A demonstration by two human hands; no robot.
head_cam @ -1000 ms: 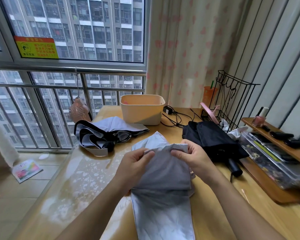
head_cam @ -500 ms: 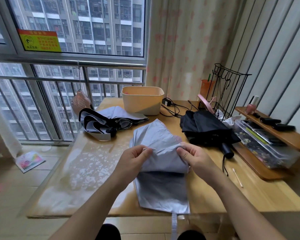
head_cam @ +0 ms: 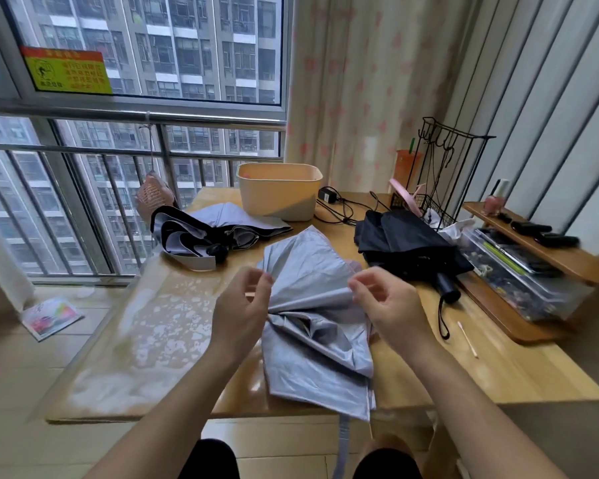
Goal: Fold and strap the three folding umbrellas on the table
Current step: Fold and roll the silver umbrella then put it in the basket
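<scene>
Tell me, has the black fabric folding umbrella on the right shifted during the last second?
No. The black fabric folding umbrella keeps its place beside the wooden shelf unit, its handle pointing toward the camera; only the camera view shifted.

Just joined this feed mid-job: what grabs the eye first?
A silver-grey folding umbrella lies spread at the near edge of the table, the left hand and right hand pinching its canopy at either side. Two more lie unstrapped: a black umbrella to the right, a grey-and-black umbrella back left beside a beige bin.
</scene>
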